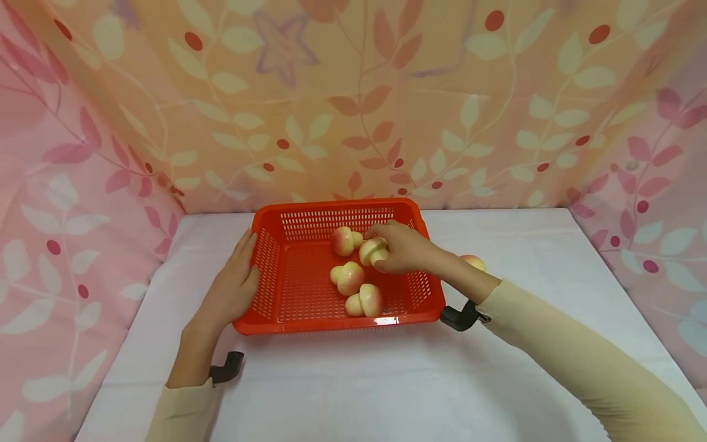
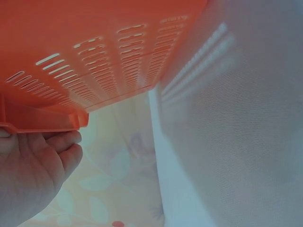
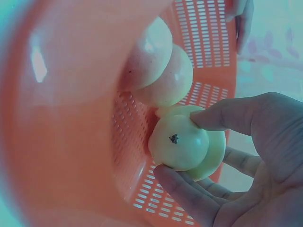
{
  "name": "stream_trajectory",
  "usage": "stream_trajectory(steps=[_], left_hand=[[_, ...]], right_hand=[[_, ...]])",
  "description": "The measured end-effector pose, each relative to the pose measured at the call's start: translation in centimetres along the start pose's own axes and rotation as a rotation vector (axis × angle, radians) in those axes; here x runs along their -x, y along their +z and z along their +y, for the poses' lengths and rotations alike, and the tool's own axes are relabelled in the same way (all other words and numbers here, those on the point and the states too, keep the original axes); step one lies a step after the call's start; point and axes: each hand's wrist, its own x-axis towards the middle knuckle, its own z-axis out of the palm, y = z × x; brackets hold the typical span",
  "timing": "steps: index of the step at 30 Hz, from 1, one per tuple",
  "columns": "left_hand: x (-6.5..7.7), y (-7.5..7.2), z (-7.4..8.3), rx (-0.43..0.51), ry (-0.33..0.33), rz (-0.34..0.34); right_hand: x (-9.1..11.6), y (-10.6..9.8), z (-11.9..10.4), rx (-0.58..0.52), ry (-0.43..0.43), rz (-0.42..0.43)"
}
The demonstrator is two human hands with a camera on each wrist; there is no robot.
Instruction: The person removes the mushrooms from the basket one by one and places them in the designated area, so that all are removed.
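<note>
My right hand (image 1: 405, 247) reaches into the red plastic basket (image 1: 331, 328) and pinches a toy mushroom (image 1: 373, 250) between thumb and fingers. In the right wrist view, the held mushroom (image 3: 180, 144) shows its pale stem end with a dark spot. Three more mushrooms lie in the basket: one behind (image 1: 343, 241), one in the middle (image 1: 350, 278) and one near the front wall (image 1: 367, 300). On the left side, my left hand (image 1: 234, 285) holds the basket's rim, and the left wrist view shows its fingers (image 2: 68, 146) at the rim's underside.
Another mushroom (image 1: 472, 263) lies on the white tablecloth (image 1: 353, 387) right of the basket, partly hidden by my right forearm. Floral cloth (image 1: 442, 110) hangs behind the table and along both sides. Black wrist mounts (image 1: 459, 318) stick out near both sleeves.
</note>
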Motion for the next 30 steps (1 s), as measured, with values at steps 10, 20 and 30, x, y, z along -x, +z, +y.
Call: stream_trajectory(steps=[10, 20, 30], left_hand=[[0.0, 0.0, 0.1, 0.004, -0.012, -0.011], [0.2, -0.1, 0.2, -0.001, 0.007, -0.005], [0.3, -0.2, 0.3, 0.002, 0.001, -0.008]], right_hand=[[1.5, -0.2, -0.1, -0.009, 0.026, 0.037], [3.2, -0.3, -0.3, -0.051, -0.016, 0.089], [4.7, -0.4, -0.7, -0.084, -0.027, 0.146]])
